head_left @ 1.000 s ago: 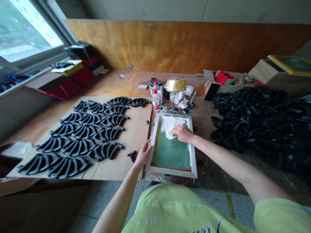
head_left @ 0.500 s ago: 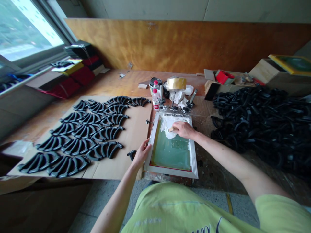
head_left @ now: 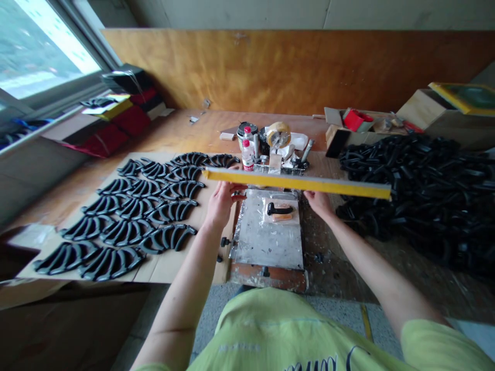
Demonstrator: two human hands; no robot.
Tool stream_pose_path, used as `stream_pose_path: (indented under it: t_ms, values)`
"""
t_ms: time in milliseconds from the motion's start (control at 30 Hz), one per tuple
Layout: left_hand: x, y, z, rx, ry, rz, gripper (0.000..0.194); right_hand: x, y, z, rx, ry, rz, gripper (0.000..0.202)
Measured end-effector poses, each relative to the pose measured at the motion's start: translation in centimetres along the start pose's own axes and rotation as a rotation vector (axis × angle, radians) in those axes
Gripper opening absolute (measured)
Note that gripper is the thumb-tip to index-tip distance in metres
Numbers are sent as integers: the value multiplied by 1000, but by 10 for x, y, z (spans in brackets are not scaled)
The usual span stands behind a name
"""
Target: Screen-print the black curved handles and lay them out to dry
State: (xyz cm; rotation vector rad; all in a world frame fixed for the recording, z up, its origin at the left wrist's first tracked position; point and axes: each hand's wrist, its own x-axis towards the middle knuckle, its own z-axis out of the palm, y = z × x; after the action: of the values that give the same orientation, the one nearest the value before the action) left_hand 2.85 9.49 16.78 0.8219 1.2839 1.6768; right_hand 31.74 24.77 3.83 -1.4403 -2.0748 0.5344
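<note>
The screen frame (head_left: 297, 182) is raised and seen edge-on, with yellow tape along its near edge. At its left underside is my left hand (head_left: 222, 202), fingers apart; whether it touches the frame is unclear. My right hand (head_left: 317, 202) is behind and below the frame's right part, its fingertips partly hidden. Below lies a grey metal plate (head_left: 266, 242). On the plate, a black curved handle (head_left: 280, 209) rests on a small pale holder (head_left: 282, 218). The wooden squeegee (head_left: 275, 163) stands behind the raised frame.
Rows of black handles (head_left: 124, 232) cover the cardboard (head_left: 207, 252) at left. A large pile of black handles (head_left: 421, 180) lies at right. Bottles (head_left: 247, 154), a tape roll (head_left: 279, 135) and metal clamps stand behind the frame.
The frame has swung up from lying flat, uncovering the plate and black handle. My right hand has let go of the squeegee and moved right; my left hand has moved forward.
</note>
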Motion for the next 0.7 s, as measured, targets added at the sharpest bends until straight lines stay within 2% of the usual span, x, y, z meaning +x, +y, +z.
stream_pose_path:
  t_ms: [67,133,200,267,300,367,433,467,500,533,600,633,700]
  values:
    - [4,-4,8,-33,48,-26,52,-21,-7,22,-39,-141,-161,29]
    - [-5,-21,12,-59,90,-85,55,-36,-25,37,-133,-244,-293,29]
    - [-25,-49,14,-43,20,-287,58,-51,-50,45,-214,-244,-326,17]
    - [-52,-80,13,-23,-102,-549,59,-71,-77,48,-230,-205,-373,14]
    - [-65,-95,11,-30,-121,-632,57,-83,-90,49,-215,-199,-436,16]
    - [-88,-118,-3,-40,-66,-698,50,-104,-104,51,-158,-261,-621,20]
    - [-102,-132,-32,10,58,-691,44,-115,-96,47,-126,-350,-710,23]
    - [-107,-136,-53,62,124,-685,42,-116,-82,41,-152,-374,-661,23]
    - [-111,-140,-77,133,202,-680,42,-113,-61,31,-213,-383,-544,23]
    - [-114,-142,-103,210,282,-687,44,-108,-36,18,-311,-370,-356,23]
    - [-120,-149,-155,369,450,-728,46,-96,19,-12,-555,-363,119,26]
    - [-123,-153,-178,440,494,-780,47,-93,45,-26,-651,-385,346,30]
    - [-129,-162,-209,571,487,-855,52,-91,87,-47,-715,-394,502,36]
